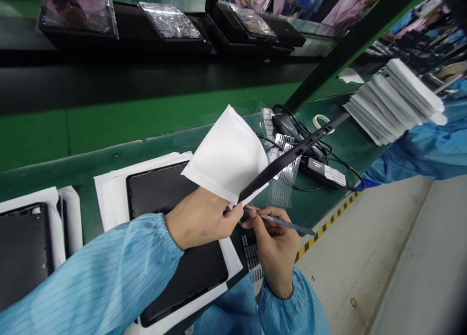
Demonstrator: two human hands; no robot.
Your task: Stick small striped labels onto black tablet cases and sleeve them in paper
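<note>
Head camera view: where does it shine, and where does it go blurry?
Head view, top: glare streaks the wrinkled wrap on the middle panel; head view, upper right: the background pink sleeve looks soft; head view, centre: left hand and right hand look fairly sharp.

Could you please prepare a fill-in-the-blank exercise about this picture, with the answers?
The thin metal tool is in the person's ____ hand.
The left hand holds a slotted part whose colour is ____.
The striped tape is black and ____.
The left sleeve is ____.
Missing words: right; black; yellow; blue.
</note>
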